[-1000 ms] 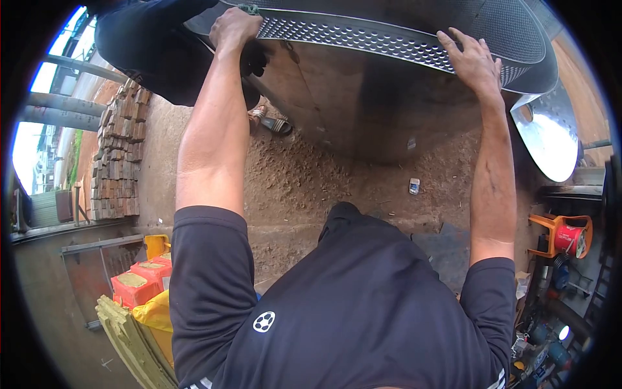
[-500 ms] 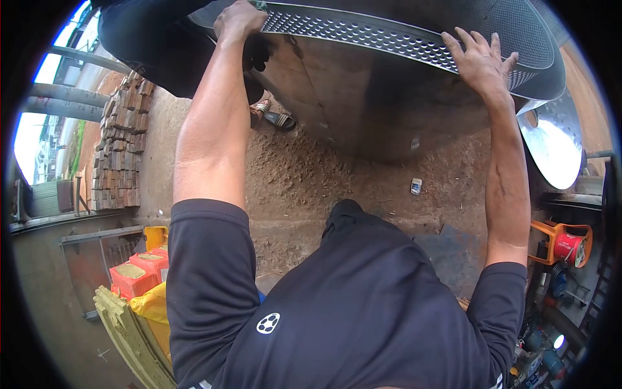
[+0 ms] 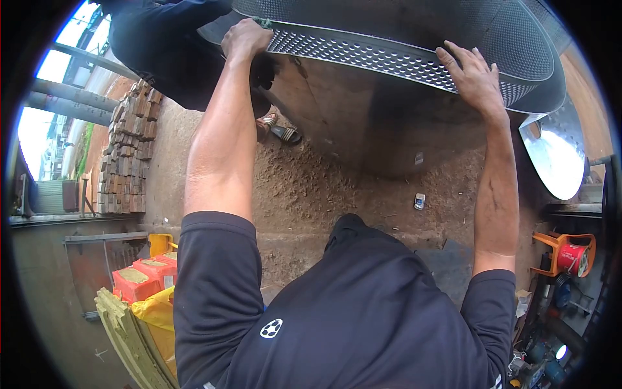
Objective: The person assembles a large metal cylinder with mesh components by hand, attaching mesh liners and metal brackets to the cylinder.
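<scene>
A long perforated metal strip (image 3: 363,53) with rows of raised round holes runs along the upper edge of a large, dark, curved metal body (image 3: 402,97). My left hand (image 3: 246,39) is closed at the strip's left end, and a bit of green material (image 3: 263,23) pokes out beside its fingers. What lies inside that grip is partly hidden. Farther right, my right hand (image 3: 476,79) rests on the strip with its fingers spread. Finer metal mesh (image 3: 518,39) lines the body behind that hand.
Another person in dark clothing (image 3: 168,58) is at the upper left, a slipper (image 3: 286,134) showing below. Stacked bricks (image 3: 126,155) stand at left, above red packages (image 3: 139,279). A shiny metal sheet (image 3: 554,155) and an orange-framed red reel (image 3: 570,258) are at right.
My view has tipped slightly, so the scene sits lower in the picture. My right hand has shifted a little left along the strip. My left hand keeps its place at the strip's end.
</scene>
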The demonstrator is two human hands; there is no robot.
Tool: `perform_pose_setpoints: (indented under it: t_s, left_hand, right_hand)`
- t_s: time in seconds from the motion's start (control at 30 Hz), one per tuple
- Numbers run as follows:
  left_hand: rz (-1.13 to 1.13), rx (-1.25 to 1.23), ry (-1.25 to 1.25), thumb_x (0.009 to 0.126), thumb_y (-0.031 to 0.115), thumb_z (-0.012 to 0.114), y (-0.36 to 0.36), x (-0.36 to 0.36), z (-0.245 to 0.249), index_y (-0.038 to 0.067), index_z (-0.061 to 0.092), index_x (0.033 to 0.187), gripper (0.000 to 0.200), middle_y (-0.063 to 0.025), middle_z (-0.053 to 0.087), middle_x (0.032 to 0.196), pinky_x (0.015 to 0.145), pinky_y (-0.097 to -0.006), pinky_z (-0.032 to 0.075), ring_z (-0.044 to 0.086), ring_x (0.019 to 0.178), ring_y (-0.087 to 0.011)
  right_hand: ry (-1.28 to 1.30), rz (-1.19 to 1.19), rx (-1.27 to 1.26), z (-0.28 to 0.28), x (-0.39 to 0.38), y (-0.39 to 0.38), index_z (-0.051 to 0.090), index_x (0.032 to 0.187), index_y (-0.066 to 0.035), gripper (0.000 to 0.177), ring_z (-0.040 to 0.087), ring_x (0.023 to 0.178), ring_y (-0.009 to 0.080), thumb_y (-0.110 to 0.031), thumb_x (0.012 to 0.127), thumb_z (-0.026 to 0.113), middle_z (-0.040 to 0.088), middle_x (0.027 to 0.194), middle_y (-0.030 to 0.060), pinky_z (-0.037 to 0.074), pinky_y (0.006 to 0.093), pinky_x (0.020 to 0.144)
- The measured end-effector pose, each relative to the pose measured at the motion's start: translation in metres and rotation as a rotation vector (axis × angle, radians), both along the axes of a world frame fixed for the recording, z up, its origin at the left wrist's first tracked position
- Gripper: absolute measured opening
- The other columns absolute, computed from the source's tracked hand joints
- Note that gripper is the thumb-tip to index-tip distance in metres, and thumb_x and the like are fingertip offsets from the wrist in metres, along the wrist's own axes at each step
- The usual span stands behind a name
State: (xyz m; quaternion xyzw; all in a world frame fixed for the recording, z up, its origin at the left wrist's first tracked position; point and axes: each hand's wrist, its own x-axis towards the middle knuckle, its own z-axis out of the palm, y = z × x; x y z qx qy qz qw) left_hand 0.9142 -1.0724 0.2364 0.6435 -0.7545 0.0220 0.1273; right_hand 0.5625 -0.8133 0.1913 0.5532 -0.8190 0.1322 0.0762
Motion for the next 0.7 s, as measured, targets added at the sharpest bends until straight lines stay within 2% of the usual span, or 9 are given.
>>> perform_pose_setpoints:
  t_s: [0.17,0.7]
  left_hand:
    - [0.006,0.025,0.002,0.081,0.033,0.063,0.002,0.0,0.004,0.002,0.072,0.12,0.051,-0.0232,0.068,0.127,0.103,-0.042,0.051,0.065,0.122,-0.0363]
    - [-0.015,0.038,0.017,0.08,0.032,0.064,-0.001,0.002,0.002,0.001,0.072,0.119,0.051,-0.0233,0.068,0.127,0.103,-0.0422,0.051,0.065,0.122,-0.0368]
  right_hand:
    - [-0.013,0.001,0.012,0.005,0.003,0.001,0.052,0.148,-0.022,0.073,0.031,0.151,0.0311,-0.073,0.099,0.035,0.05,0.154,0.0093,0.014,0.0623,0.123]
    - [-0.085,-0.013,0.004,0.014,0.01,0.005,0.054,0.147,-0.019,0.075,0.034,0.15,0.0282,-0.073,0.098,0.038,0.051,0.152,0.011,0.014,0.0588,0.124]
